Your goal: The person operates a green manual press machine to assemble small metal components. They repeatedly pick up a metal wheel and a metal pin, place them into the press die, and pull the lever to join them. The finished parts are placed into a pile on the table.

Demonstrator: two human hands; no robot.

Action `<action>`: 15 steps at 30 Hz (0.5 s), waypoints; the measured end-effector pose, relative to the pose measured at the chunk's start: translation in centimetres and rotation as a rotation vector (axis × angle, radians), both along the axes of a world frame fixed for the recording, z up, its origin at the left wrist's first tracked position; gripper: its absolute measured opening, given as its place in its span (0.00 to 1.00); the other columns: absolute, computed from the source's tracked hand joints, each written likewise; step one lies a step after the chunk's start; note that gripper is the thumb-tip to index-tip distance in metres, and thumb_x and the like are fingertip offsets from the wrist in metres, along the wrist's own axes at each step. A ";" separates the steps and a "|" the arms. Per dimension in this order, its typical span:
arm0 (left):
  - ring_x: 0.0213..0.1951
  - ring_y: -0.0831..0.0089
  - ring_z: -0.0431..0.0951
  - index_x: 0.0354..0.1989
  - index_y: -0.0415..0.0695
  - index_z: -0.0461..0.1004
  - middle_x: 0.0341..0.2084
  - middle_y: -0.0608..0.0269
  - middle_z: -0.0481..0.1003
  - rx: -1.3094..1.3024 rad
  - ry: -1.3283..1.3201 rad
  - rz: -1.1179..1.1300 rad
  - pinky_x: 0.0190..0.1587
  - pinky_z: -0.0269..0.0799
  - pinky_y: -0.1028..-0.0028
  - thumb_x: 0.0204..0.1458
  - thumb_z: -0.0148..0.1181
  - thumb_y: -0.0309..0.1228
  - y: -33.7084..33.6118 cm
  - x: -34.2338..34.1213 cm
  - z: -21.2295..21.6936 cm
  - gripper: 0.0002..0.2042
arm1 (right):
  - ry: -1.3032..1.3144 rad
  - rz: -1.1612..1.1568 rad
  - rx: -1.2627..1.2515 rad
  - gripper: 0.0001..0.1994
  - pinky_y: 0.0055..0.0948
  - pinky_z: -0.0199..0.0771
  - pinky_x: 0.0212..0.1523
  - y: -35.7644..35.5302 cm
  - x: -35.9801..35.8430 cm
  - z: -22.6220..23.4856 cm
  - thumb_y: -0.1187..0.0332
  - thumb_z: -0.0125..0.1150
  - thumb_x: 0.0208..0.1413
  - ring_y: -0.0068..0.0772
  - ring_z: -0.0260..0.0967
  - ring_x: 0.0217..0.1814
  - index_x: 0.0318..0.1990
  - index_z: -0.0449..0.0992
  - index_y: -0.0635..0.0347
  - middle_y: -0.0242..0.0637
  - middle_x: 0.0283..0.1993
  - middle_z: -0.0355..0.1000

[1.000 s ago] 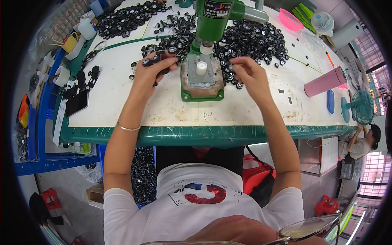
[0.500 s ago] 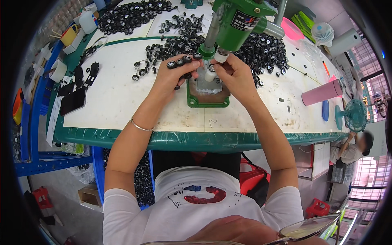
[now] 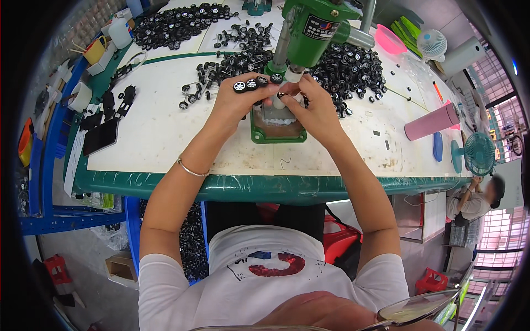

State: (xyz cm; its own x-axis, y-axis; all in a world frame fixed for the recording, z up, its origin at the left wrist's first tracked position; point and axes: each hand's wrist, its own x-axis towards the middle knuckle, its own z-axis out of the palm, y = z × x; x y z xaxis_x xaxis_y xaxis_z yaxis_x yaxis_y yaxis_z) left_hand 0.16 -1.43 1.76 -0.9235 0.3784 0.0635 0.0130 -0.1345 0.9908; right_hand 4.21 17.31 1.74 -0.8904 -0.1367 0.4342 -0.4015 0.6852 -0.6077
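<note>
Left hand curled shut, holding three small black toy wheels with silver hubs in a row along its fingertips. Right hand pinched at the white post under the green bench press; its contents cannot be made out. One green base plate, one pink cylindrical bottle. Since half a second ago, both hands sit closer together beneath the press head.

Your hands worked in a tight spot: the green press hung right above them, and heaps of black wheels crowded behind. Bare white tabletop lay open leftward (the pink bottle stood well right).
</note>
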 end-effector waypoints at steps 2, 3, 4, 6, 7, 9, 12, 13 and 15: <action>0.14 0.90 0.59 0.36 0.43 0.80 0.17 0.69 0.75 0.009 0.060 -0.019 0.16 0.46 0.85 0.48 0.66 0.32 0.2 -0.1 0.0 0.09 | -0.097 0.022 -0.084 0.13 0.33 0.70 0.45 0.4 -0.3 -0.2 0.68 0.62 0.51 0.37 0.69 0.42 0.44 0.76 0.60 0.37 0.43 0.68; 0.14 0.90 0.58 0.36 0.44 0.80 0.17 0.70 0.75 0.014 0.089 -0.027 0.16 0.46 0.85 0.48 0.66 0.32 0.3 -0.2 0.0 0.08 | -0.146 0.033 -0.126 0.15 0.32 0.70 0.45 0.6 -0.3 -0.2 0.68 0.62 0.51 0.35 0.70 0.42 0.46 0.75 0.61 0.37 0.44 0.68; 0.14 0.90 0.58 0.36 0.44 0.80 0.16 0.70 0.75 0.014 0.078 -0.034 0.16 0.46 0.85 0.48 0.66 0.32 0.3 -0.2 0.2 0.08 | -0.200 0.018 -0.200 0.15 0.31 0.70 0.44 0.7 -0.2 -0.1 0.68 0.63 0.51 0.32 0.70 0.41 0.47 0.75 0.62 0.37 0.44 0.68; 0.14 0.90 0.59 0.35 0.44 0.81 0.16 0.70 0.75 0.019 0.057 -0.050 0.16 0.46 0.85 0.48 0.66 0.32 0.4 -0.5 0.3 0.08 | -0.306 -0.016 -0.342 0.17 0.28 0.71 0.44 1.0 -0.1 0.1 0.67 0.63 0.52 0.28 0.69 0.41 0.48 0.74 0.65 0.36 0.45 0.68; 0.14 0.90 0.59 0.35 0.44 0.80 0.16 0.71 0.75 0.017 0.060 -0.059 0.16 0.46 0.85 0.48 0.66 0.32 0.4 -0.5 0.4 0.08 | -0.288 -0.014 -0.455 0.17 0.24 0.70 0.44 1.3 -0.3 -0.2 0.67 0.63 0.54 0.23 0.69 0.40 0.49 0.74 0.65 0.34 0.44 0.70; 0.14 0.90 0.59 0.35 0.44 0.80 0.16 0.71 0.75 0.014 0.063 -0.074 0.16 0.47 0.85 0.48 0.66 0.32 0.5 -0.5 0.5 0.08 | -0.241 -0.039 -0.474 0.16 0.24 0.70 0.45 2.6 -0.7 0.5 0.68 0.63 0.54 0.22 0.69 0.40 0.50 0.75 0.64 0.33 0.43 0.72; 0.15 0.90 0.60 0.34 0.44 0.80 0.16 0.71 0.74 0.069 0.096 -0.086 0.17 0.47 0.84 0.48 0.66 0.33 1.3 -1.2 -0.5 0.08 | -0.195 -0.099 -0.545 0.14 0.22 0.70 0.46 4.6 -1.1 3.0 0.68 0.58 0.58 0.20 0.69 0.40 0.50 0.75 0.62 0.32 0.41 0.75; 0.15 0.90 0.59 0.32 0.44 0.80 0.16 0.72 0.74 0.055 0.090 -0.095 0.17 0.47 0.84 0.47 0.66 0.32 1.4 -1.1 -0.3 0.07 | -0.181 -0.103 -0.625 0.14 0.22 0.70 0.45 5.4 -1.5 4.1 0.66 0.57 0.59 0.21 0.70 0.40 0.50 0.75 0.63 0.32 0.42 0.75; 0.15 0.90 0.59 0.31 0.44 0.79 0.16 0.72 0.74 -0.029 0.116 -0.117 0.17 0.47 0.84 0.47 0.66 0.31 1.8 -1.4 0.2 0.06 | -0.137 -0.074 -0.759 0.16 0.22 0.71 0.44 8.1 -2.9 6.2 0.62 0.56 0.60 0.23 0.71 0.39 0.49 0.75 0.63 0.33 0.41 0.75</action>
State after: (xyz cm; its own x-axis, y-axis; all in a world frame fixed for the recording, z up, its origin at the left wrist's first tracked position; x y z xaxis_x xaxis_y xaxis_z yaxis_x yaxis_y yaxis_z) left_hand -1.27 0.34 1.99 -0.8602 0.4862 0.1540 0.1130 -0.1129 0.9872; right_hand 1.29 25.44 7.96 -0.9381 0.2159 0.2708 -0.2586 0.0836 -0.9624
